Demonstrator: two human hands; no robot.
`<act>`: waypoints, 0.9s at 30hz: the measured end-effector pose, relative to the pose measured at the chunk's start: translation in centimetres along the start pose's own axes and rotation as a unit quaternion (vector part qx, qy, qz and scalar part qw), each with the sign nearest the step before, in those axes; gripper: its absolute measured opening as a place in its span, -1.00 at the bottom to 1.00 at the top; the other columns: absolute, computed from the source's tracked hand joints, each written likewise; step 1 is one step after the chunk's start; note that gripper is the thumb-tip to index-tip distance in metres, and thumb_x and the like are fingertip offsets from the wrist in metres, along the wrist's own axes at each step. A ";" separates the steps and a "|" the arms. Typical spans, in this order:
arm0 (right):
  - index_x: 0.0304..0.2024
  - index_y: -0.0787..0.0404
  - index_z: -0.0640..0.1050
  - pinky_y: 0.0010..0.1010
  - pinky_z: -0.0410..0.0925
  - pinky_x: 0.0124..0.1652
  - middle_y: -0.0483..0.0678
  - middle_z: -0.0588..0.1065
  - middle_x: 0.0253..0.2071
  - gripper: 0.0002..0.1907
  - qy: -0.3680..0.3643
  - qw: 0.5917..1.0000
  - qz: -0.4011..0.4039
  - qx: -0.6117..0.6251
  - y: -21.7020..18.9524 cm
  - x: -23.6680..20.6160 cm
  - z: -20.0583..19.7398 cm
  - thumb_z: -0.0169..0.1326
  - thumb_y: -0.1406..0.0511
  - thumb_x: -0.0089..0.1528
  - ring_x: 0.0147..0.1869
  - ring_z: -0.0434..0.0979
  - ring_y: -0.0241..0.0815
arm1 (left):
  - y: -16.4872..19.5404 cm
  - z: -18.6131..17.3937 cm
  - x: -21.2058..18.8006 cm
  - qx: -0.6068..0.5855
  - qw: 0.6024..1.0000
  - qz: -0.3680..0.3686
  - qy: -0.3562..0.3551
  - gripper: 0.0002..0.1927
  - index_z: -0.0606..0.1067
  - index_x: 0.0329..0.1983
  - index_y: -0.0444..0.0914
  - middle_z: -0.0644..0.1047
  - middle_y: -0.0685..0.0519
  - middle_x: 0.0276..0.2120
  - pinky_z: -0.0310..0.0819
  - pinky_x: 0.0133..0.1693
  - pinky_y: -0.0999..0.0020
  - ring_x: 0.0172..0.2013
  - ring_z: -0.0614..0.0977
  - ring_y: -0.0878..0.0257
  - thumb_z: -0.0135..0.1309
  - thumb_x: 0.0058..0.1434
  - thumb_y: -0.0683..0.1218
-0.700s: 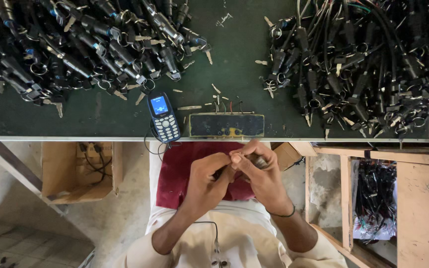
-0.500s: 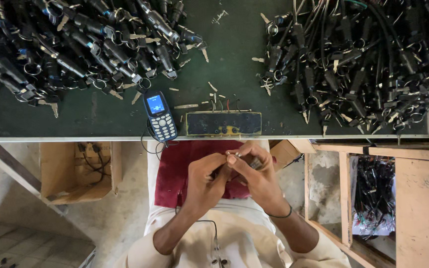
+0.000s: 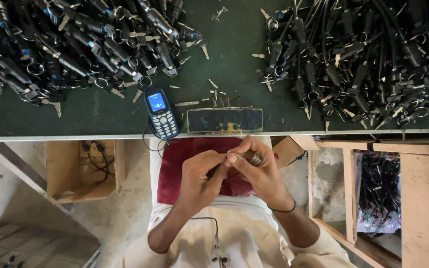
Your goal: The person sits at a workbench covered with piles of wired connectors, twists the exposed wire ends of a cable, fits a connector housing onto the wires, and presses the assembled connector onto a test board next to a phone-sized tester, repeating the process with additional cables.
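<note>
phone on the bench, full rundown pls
The phone is a small dark-blue candybar handset with a lit blue screen above a pale button keypad, plastic by the look. It lies flat, face up, tilted slightly, on the green bench at its near edge, left of a dark flat box. A thin black cable loops from its lower end over the edge. Neither hand touches it.

Dark green tabletop (image 3: 234,59); maroon lap cloth (image 3: 184,159); black cable heaps (image 3: 363,54).
</note>
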State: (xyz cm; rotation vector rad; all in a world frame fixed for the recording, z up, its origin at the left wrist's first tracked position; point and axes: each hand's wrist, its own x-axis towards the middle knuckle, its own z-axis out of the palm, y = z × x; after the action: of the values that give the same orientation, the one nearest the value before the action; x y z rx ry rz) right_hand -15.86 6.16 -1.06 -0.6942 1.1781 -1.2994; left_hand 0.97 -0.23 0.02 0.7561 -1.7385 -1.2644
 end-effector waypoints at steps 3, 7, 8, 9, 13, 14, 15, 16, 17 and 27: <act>-0.21 0.24 0.50 -0.65 0.17 -0.49 -0.13 0.61 -0.25 -0.94 0.016 0.999 0.044 0.022 0.0 0.0 -0.1 0.13 0.40 0.34 -0.36 0.43 -0.52 | -0.8 0.2 -0.2 -0.013 1.000 -0.001 -0.017 -0.89 0.58 -0.16 -0.33 0.54 -0.04 -0.47 0.41 -0.42 0.33 -0.48 0.59 0.13 0.18 0.26 -0.31; -0.11 0.24 0.57 -0.63 0.17 -0.50 -0.17 0.56 -0.36 -0.89 0.047 0.997 0.053 -0.032 0.4 -0.5 0.1 0.16 0.39 0.30 -0.41 0.39 -0.52 | -1.1 0.3 -0.5 -0.010 1.000 -0.018 -0.023 -0.97 0.56 -0.21 -0.32 0.54 -0.04 -0.46 0.42 -0.42 0.34 -0.47 0.61 0.15 0.16 0.29 -0.27; -0.05 0.21 0.57 -0.64 0.16 -0.50 -0.21 0.53 -0.39 -0.83 0.051 0.997 0.045 -0.027 0.5 -0.6 0.2 0.17 0.39 0.29 -0.44 0.34 -0.54 | -1.1 0.3 -0.4 -0.014 0.999 -0.026 -0.024 -0.95 0.57 -0.19 -0.32 0.54 -0.04 -0.47 0.42 -0.43 0.34 -0.48 0.60 0.16 0.17 0.29 -0.26; 0.01 0.18 0.57 -0.66 0.14 -0.50 -0.25 0.49 -0.41 -0.76 0.055 0.997 0.038 -0.023 0.7 -0.7 0.3 0.18 0.39 0.27 -0.46 0.30 -0.55 | -0.9 0.3 -0.4 -0.019 0.999 -0.035 -0.023 -0.93 0.59 -0.17 -0.33 0.55 -0.04 -0.48 0.42 -0.45 0.34 -0.50 0.60 0.17 0.18 0.29 -0.25; -0.13 0.23 0.49 -0.67 0.12 -0.50 -0.22 0.52 -0.38 -0.94 0.074 0.996 -0.024 0.040 1.0 -0.9 0.2 0.09 0.36 0.37 -0.47 0.27 -0.56 | -0.3 0.1 -0.3 -0.029 0.997 -0.070 -0.031 -0.91 0.61 -0.16 -0.32 0.54 -0.01 -0.54 0.39 -0.49 0.36 -0.55 0.58 0.22 0.15 0.29 -0.26; -0.14 0.25 0.49 -0.67 0.11 -0.50 -0.20 0.53 -0.38 -0.94 0.062 0.996 -0.038 0.043 1.0 -0.8 0.1 0.08 0.37 0.40 -0.47 0.26 -0.56 | -0.2 0.0 -0.2 -0.030 0.997 -0.066 -0.035 -0.91 0.61 -0.16 -0.32 0.54 -0.01 -0.53 0.40 -0.48 0.36 -0.54 0.58 0.23 0.14 0.29 -0.26; -0.14 0.27 0.49 -0.67 0.10 -0.49 -0.18 0.53 -0.37 -0.93 0.051 0.996 -0.052 0.045 1.1 -0.8 0.1 0.07 0.37 0.42 -0.47 0.24 -0.57 | -0.1 0.0 -0.2 -0.031 0.997 -0.061 -0.039 -0.91 0.60 -0.16 -0.32 0.54 -0.01 -0.52 0.40 -0.48 0.37 -0.53 0.58 0.23 0.13 0.29 -0.27; -0.16 0.25 0.47 -0.67 0.10 -0.50 -0.18 0.53 -0.37 -0.93 0.057 0.996 -0.050 0.037 1.1 -0.9 0.0 0.08 0.37 0.41 -0.48 0.24 -0.57 | -0.1 0.1 -0.2 -0.028 0.997 -0.057 -0.037 -0.90 0.61 -0.16 -0.33 0.54 -0.01 -0.53 0.39 -0.48 0.37 -0.54 0.57 0.23 0.13 0.29 -0.27; -0.18 0.24 0.45 -0.67 0.10 -0.52 -0.18 0.53 -0.36 -0.93 0.062 0.997 -0.047 0.029 1.2 -0.9 0.0 0.08 0.38 0.40 -0.49 0.24 -0.57 | -0.1 0.2 -0.2 -0.025 0.998 -0.054 -0.034 -0.90 0.61 -0.16 -0.33 0.53 -0.01 -0.53 0.38 -0.48 0.37 -0.54 0.57 0.22 0.14 0.29 -0.28; -0.12 0.24 0.43 -0.68 0.20 -0.44 -0.13 0.56 -0.27 -0.93 0.067 0.996 -0.058 0.025 1.9 -1.4 1.5 0.06 0.39 0.42 -0.41 0.35 -0.55 | -0.5 0.8 -1.0 -0.066 0.994 -0.084 -0.002 -0.87 0.56 -0.16 -0.39 0.56 -0.03 -0.45 0.45 -0.44 0.40 -0.49 0.59 0.31 0.07 0.24 -0.34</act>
State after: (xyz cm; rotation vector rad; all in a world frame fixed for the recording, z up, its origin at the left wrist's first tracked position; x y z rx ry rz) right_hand -13.58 7.54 -1.96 -0.6557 1.2224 -1.4874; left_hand 0.77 0.83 -0.87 0.8348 -1.6043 -1.4792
